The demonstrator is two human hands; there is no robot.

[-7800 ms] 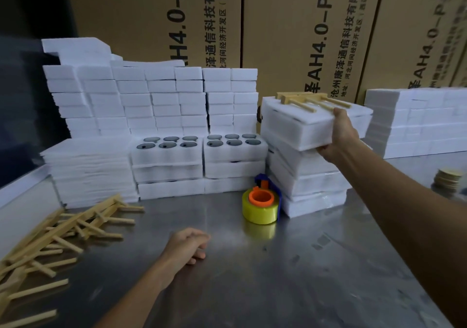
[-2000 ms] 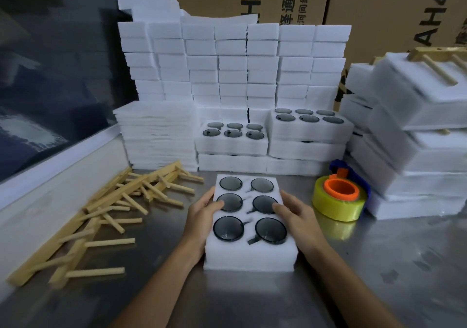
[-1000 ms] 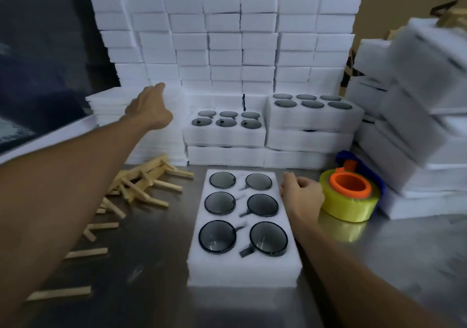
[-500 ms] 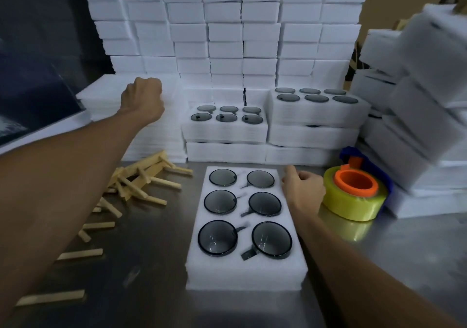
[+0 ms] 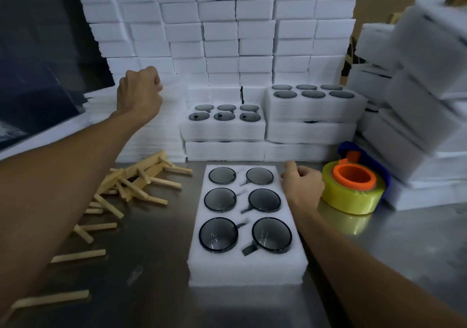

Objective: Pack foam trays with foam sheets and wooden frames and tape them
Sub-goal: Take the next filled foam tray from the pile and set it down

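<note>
Where the steel bench point(image 5: 379, 252) meets the back, a wall of white foam blocks point(image 5: 219, 24) rises in stacked rows and closes off the whole rear. At the right edge a leaning pile of wrapped foam packs point(image 5: 417, 95) is blurred, so its count cannot be told. Against the wall's left foot sits a low stack of thin foam sheets point(image 5: 151, 135). Beside it stand two short stacks of foam trays point(image 5: 316, 115), each showing six dark round lenses on top.

Nearest on the bench lies a single foam tray point(image 5: 246, 269), flat, long side running away from the viewer, with six dark round lenses point(image 5: 218, 234) seated in its pockets in three rows of two. To its left, a loose heap of wooden frames point(image 5: 141, 178) sprawls toward the near left corner. To the tray's right, one roll of yellow tape point(image 5: 351, 196) with an orange core stands just beside the wrapped packs.

Stretched out well beyond the tray, the left hand point(image 5: 139, 92) is curled tight over the top of the foam-sheet stack; whether it pinches a sheet cannot be told, since the fingers are turned away. Loosely curled and holding nothing, the right hand point(image 5: 302, 188) rests at the tray's far right corner, thumb on the foam edge, between the tray and the tape roll.
</note>
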